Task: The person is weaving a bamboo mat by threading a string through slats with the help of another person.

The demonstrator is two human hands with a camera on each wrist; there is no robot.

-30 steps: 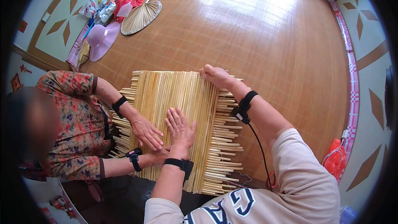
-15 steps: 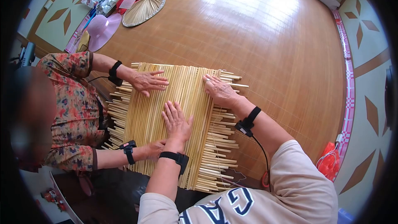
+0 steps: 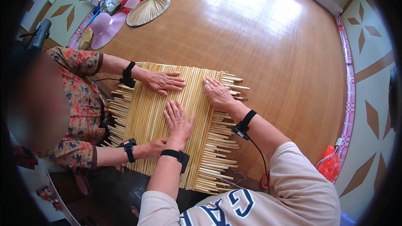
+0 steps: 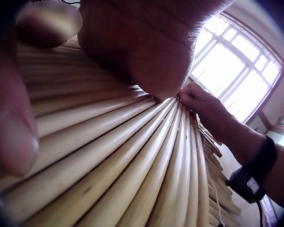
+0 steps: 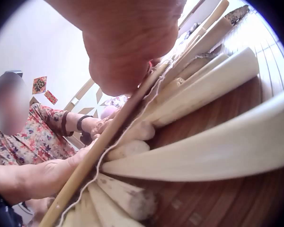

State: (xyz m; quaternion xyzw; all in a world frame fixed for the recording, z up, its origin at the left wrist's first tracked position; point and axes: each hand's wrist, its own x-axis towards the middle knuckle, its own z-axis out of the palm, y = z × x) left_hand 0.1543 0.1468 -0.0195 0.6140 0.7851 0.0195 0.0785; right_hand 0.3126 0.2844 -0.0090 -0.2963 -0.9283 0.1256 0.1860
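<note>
A mat of pale, peeled sticks (image 3: 188, 88) laid side by side and tied with thin string lies in front of me. My left hand (image 3: 179, 123) rests flat on its middle, fingers spread. Near the far right part of the mat, my right hand (image 3: 220, 95) lies on the sticks with its fingers stretched forward. Another person's hand (image 3: 165, 83) presses flat on the far part, and that person's other hand (image 3: 155, 147) is beside my left wrist, partly hidden by it. Along the mat's right side runs a white string (image 5: 154, 94), seen in the right wrist view.
Uneven stick ends (image 3: 220, 159) jut out on the right side over the brown floor mat (image 3: 284, 71). A hand fan (image 3: 148, 11) and a pink hat (image 3: 104, 27) lie at the far left. A red bag (image 3: 328, 162) sits by the right wall.
My right hand has come back from the mat's far edge onto the sticks, its fingers straightening. The other person's upper hand has moved from the middle to the far part. My left hand stays flat.
</note>
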